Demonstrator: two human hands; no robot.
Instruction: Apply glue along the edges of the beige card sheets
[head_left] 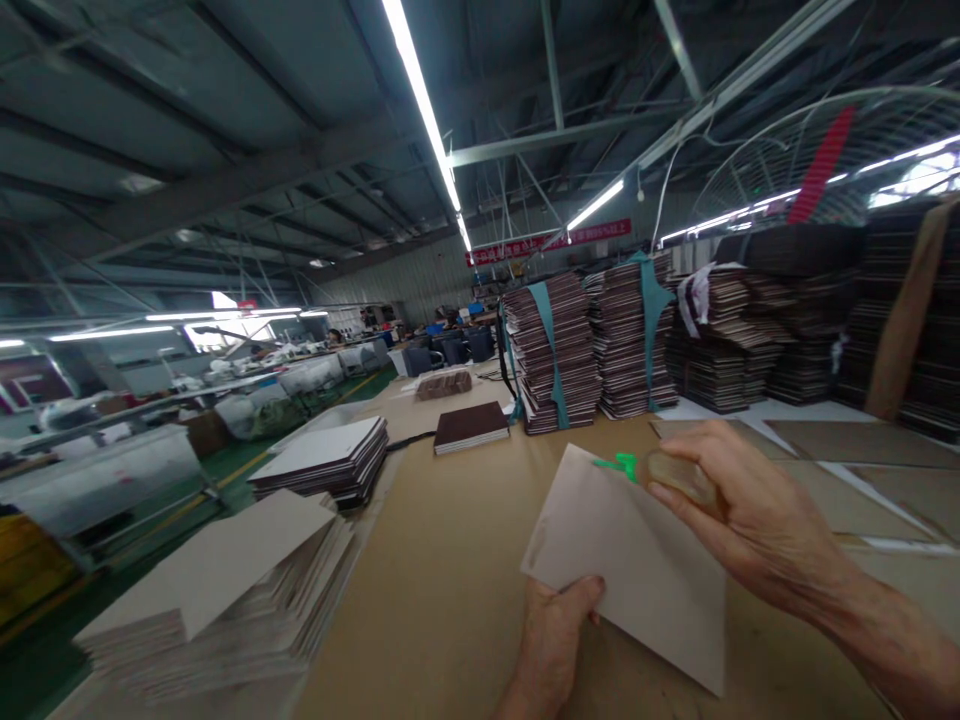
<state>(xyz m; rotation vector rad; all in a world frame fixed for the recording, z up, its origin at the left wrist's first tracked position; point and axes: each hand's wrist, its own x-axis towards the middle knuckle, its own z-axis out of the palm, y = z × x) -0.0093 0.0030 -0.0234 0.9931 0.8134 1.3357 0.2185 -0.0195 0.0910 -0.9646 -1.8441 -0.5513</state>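
My left hand (556, 632) grips the near edge of a beige rectangular board (637, 575), thumb on top. The board is tilted above the tan tabletop (420, 560). My right hand (739, 500) is closed around a translucent yellowish squeeze bottle (679, 478) with a bright green nozzle (624, 465). The nozzle points left over the board's far edge; I cannot tell whether it touches the board. Part of the bottle is hidden by my fingers.
Loose beige boards (217, 560) are piled at the left, with a dark-edged stack (322, 460) behind. A thin brown stack (471, 427) lies ahead. Tall bundles tied with teal strips (551, 350) stand at the back right, near a wire-guarded fan (772, 160). Flat sheets (862, 500) lie at the right.
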